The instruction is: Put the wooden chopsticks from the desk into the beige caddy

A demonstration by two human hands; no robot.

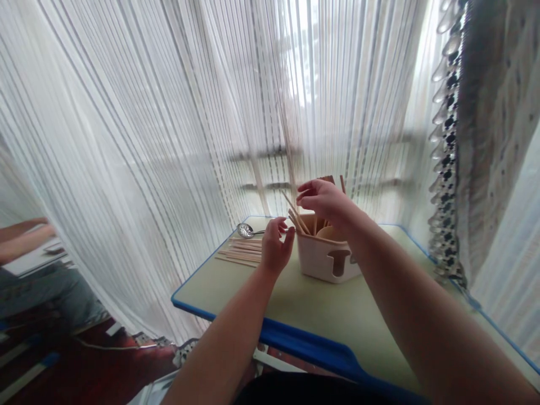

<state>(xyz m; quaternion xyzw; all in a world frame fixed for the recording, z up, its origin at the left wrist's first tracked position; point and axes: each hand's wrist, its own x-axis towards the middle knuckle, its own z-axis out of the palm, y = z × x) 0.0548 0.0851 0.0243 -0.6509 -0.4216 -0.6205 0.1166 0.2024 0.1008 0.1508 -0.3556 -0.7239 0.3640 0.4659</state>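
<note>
With right hand (324, 199) unclenched over the box (314, 257) and left hand (276, 246) spread beside it, gripping nothing visible. Near leaning sticks (298, 223) in the box; cannot tell if touching. Probably shifting sticks between box and pile (242, 251) on the table (306, 304), beside the ladle (244, 230). Next, likely needing a light pinch without jostling the box.

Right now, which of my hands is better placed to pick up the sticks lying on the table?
Probably your left hand: it's next to those sticks, while your right hand is farther off, up by the container.
</note>
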